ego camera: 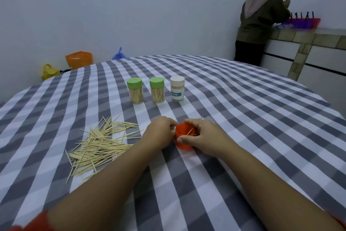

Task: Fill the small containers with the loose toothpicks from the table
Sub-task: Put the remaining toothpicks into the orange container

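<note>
A small orange container (pixel 184 141) stands open on the checked tablecloth, with a toothpick or two leaning inside it. My right hand (pixel 201 135) curls round its right side and rim. My left hand (pixel 161 131) is at its left rim with fingertips curled together; what they pinch is hidden. A heap of loose toothpicks (pixel 99 144) lies to the left. Farther back stand three closed, filled containers: two with green lids (pixel 135 90) (pixel 157 90) and one with a white lid (pixel 177 88).
The table (pixel 243 118) is covered by a grey-and-white checked cloth. Behind its far left edge are orange (pixel 78 59), yellow (pixel 49 71) and blue (pixel 118 55) bags. A person (pixel 262 15) stands at a counter at the back right.
</note>
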### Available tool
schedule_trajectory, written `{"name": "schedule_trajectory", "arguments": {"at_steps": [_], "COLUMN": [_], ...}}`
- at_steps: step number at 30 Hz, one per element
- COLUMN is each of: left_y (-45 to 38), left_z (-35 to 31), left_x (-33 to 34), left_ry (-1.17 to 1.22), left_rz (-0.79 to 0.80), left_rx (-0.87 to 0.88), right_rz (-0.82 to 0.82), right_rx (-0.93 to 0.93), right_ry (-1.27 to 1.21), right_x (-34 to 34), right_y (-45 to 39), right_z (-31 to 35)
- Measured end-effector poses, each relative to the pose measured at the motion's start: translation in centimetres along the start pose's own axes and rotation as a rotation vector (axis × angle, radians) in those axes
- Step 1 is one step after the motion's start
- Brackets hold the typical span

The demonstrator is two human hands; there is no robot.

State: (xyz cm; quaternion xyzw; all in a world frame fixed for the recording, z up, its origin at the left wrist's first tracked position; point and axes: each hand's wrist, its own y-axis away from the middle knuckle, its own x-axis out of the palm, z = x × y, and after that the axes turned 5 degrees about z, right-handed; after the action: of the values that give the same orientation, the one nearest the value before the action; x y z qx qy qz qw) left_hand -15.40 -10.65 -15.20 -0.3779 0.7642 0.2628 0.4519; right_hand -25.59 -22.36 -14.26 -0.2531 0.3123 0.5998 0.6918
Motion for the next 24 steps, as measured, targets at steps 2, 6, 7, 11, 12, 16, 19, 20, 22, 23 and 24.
{"name": "schedule_trajectory", "arguments": {"at_steps": [2, 6, 7, 11, 12, 16, 19, 20, 22, 23, 24], "left_y": [-0.4, 0.0, 0.4, 2.9, 3.5, 5.4, 5.8, 5.9, 6.1, 6.2, 6.2], "left_z": [-0.4, 0.3, 0.8, 4.1, 5.0, 8.2, 9.8, 10.1, 10.3, 10.3, 10.3], "left_x": [-0.3, -0.9, -1.1, -2.4, -2.8, -3.9, -4.4, -4.6, -4.8, -4.9, -4.9], "left_ry": [-0.102, -0.184, -0.185, -0.186, -0.176, -0.146, -0.145, -0.129, -0.061, -0.039, -0.050], "left_rz": [0.072, 0.101, 0.102, 0.070, 0.047, 0.014, 0.019, 0.016, 0.013, 0.023, 0.037], "left_rx": [-0.047, -0.064, -0.046, 0.004, 0.022, 0.079, 0.090, 0.095, 0.117, 0.131, 0.147], "right_rz": [0.007, 0.027, 0.031, 0.042, 0.046, 0.072, 0.108, 0.117, 0.123, 0.124, 0.123], "right_rx": [-0.001, -0.023, -0.031, -0.050, -0.050, -0.065, -0.064, -0.064, -0.068, -0.069, -0.069], "right_ry": [0.003, -0.022, -0.032, -0.092, -0.111, -0.159, -0.180, -0.177, -0.163, -0.161, -0.170], "right_x": [0.2, 0.7, 0.9, 1.8, 2.0, 3.3, 4.2, 4.3, 4.3, 4.3, 4.3], "right_y": [0.0, 0.0, 0.0, 0.0, -0.1, -0.5, -0.8, -1.0, -1.3, -1.5, -1.5], "right_z": [-0.1, 0.0, 0.0, 0.2, 0.4, 1.3, 2.0, 2.3, 2.5, 2.5, 2.5]}}
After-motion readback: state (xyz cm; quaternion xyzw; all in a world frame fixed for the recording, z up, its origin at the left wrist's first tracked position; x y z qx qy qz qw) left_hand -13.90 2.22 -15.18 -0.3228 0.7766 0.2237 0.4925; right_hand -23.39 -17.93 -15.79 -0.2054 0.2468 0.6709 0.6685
